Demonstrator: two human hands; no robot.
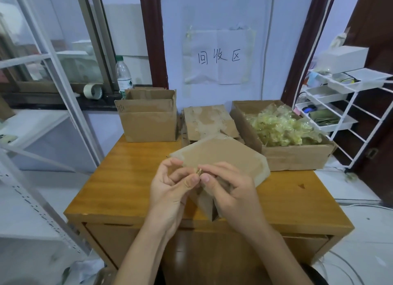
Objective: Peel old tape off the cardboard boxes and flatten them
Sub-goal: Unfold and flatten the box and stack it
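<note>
Over the wooden table (pixel 119 178), the left hand (pixel 170 186) and right hand (pixel 231 189) together hold a folded cardboard box (pixel 223 157), pinching a tape scrap (pixel 199 171), while flattened boxes (pixel 208 123) and a tape-filled box (pixel 297 155) suggest good progress, 1 upright box (pixel 148 120) remaining.

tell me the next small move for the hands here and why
Probably pull the tape bit away from the held box with the right hand, while the left hand steadies the cardboard. Both thumbs and forefingers meet at that lifted scrap on the box edge, so the peel looks just started. The bin on the right already holds peeled tape.
</note>
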